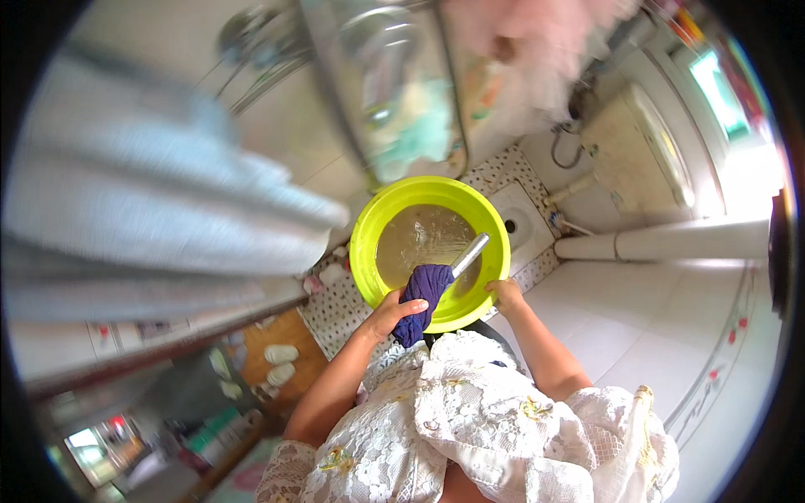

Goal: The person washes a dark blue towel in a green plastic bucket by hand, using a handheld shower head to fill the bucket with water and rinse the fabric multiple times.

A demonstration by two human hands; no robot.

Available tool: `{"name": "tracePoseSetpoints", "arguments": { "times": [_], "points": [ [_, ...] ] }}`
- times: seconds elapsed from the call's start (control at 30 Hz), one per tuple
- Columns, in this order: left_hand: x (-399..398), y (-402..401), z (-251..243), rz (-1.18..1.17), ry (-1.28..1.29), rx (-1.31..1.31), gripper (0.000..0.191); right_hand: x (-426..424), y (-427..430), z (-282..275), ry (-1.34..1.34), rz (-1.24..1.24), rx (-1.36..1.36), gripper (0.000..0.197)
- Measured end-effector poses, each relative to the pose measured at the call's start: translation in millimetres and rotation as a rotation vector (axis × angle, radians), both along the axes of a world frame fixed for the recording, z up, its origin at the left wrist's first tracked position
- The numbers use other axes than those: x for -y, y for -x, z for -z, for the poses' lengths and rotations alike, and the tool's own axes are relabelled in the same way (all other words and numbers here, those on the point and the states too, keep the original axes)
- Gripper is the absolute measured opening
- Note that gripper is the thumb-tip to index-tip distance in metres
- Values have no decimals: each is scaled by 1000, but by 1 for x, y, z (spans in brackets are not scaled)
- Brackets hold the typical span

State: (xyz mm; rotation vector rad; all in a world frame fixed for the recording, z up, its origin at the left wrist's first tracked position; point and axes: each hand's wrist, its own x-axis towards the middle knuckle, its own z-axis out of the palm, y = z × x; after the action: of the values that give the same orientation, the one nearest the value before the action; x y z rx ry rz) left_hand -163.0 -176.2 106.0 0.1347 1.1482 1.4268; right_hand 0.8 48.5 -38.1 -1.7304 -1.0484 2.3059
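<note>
My left hand [396, 311] grips a bunched, dark purple cloth [424, 295] over the near side of a lime-green plastic basin [360, 251]. From the cloth's far end sticks out a silver tube [470, 256], apparently the handle of a hand shower; thin streaks like water spray show beside it. Cloudy greyish-brown water [415, 232] stands in the basin, its surface rippled. On the basin's right rim, my right hand [506, 294] is closed with its fingers curled over the edge. What supports the basin underneath is hidden.
Beyond the basin's right side lies a squat toilet [525, 217] in a dotted tile floor [333, 308]. A white pipe [679, 242] and a cistern [635, 151] are at the right. Pale blue hanging cloth [157, 188] fills the left, blurred. Light slippers [281, 364] lie lower left.
</note>
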Motion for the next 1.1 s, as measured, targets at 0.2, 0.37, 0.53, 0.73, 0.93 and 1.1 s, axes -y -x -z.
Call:
{"name": "tracePoseSetpoints", "arguments": {
  "times": [0.2, 0.37, 0.53, 0.73, 0.93, 1.1],
  "points": [
    [-65, 24, 4, 301, 137, 44, 46, -7, -37, 3, 20, 218, 24, 35],
    [-119, 25, 38, 437, 190, 58, 45, 1, -74, 26, 10, 522, 50, 34],
    [-182, 15, 93, 606, 242, 94, 43, 9, -109, 66, -17, 740, 134, 32],
    [-241, 13, 188, 749, 273, 205, 44, -9, -128, 127, 4, 756, 450, 30],
    [-281, -10, 288, 710, 287, 278, 43, -64, -141, 210, -66, 716, 664, 26],
    [-323, -54, 328, 677, 230, 384, 48, -146, -185, 253, -149, 302, 1063, 33]
  ]
}}
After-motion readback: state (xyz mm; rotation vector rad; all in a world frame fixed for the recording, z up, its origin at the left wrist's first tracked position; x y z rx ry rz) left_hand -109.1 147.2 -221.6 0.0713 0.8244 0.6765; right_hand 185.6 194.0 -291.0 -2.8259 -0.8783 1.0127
